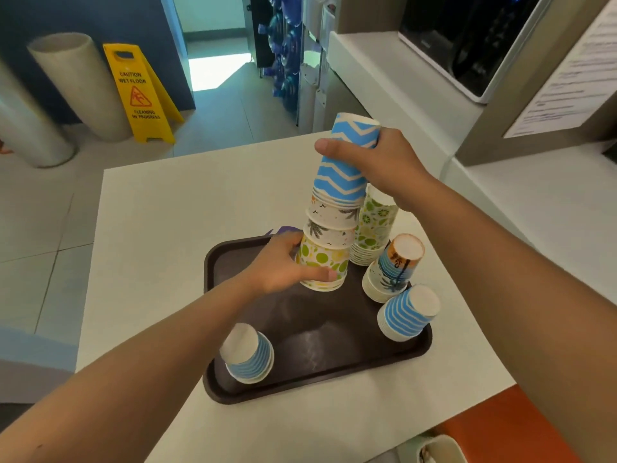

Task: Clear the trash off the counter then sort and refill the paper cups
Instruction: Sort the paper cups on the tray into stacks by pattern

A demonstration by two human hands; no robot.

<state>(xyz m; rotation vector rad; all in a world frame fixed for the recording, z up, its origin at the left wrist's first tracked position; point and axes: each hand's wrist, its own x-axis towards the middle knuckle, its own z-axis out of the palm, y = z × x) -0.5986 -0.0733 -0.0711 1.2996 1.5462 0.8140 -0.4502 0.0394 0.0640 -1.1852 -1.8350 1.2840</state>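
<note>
Tall mixed stack of upturned paper cups (330, 228) stands on dark brown plastic tray (320, 372). Left hand (283, 265) grips bottom lime-dotted cup; right hand (377, 158) wraps blue zigzag top cups. Advice: hold base firm, lift top straight up, no tilting.

The floor (43, 225) is of pale tiles, and behind it stands a dark blue wall (83, 18) with an open doorway (213, 41) where bright light falls on the ground. A yellow wet-floor sign (140, 91) stands beside a large white roll (78, 85) which leans on this wall. At the right there are a white shelf (394, 71) with a dark appliance (467, 38) and a printed notice (574, 75).
</note>
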